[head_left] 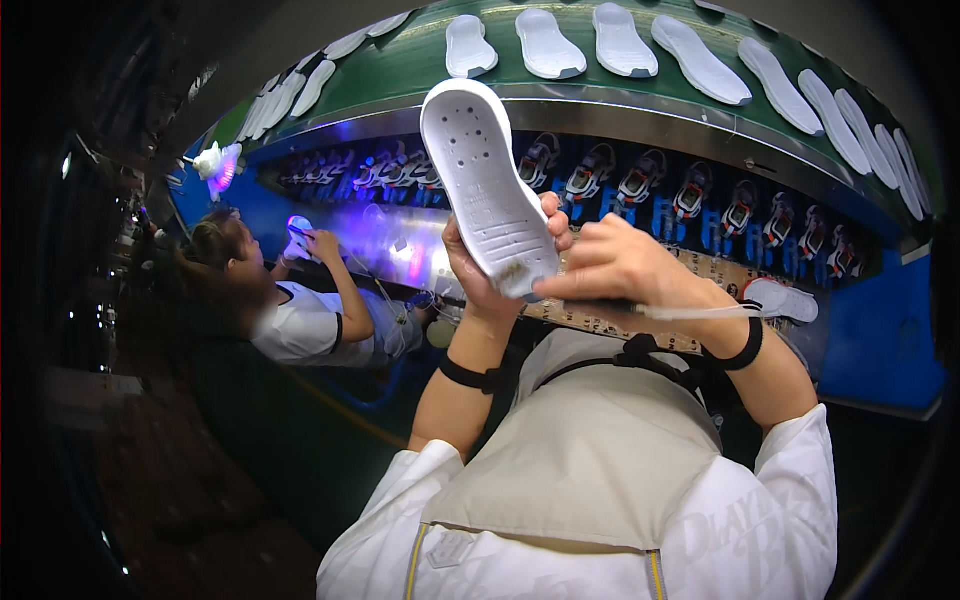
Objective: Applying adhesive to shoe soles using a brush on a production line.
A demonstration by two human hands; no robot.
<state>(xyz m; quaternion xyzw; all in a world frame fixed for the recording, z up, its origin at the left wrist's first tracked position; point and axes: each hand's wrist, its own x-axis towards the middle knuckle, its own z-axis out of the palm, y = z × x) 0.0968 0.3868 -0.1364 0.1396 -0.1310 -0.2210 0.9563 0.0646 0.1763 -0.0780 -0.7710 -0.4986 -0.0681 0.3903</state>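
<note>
A white shoe sole [478, 170] is held up in front of me, its heel end toward me. It has small holes at the far end, ridges nearer me, and a brownish smudge by the heel. My left hand [482, 272] grips it from beneath, thumb on one edge and fingertips round the other. Beside the heel, my right hand [628, 262] is closed, its index finger reaching to the sole's grey-blue tip. A thin pale strip [690, 313] runs under this hand toward the wrist; whatever its fingers hold is hidden.
Several white soles [625, 42] lie along a green conveyor [420, 50] across the back. Below it stands a row of shoe-shaped fixtures [638, 178]. More soles [782, 300] rest on the patterned bench at right. A co-worker [320, 310] sits at left under purple light, holding a white piece.
</note>
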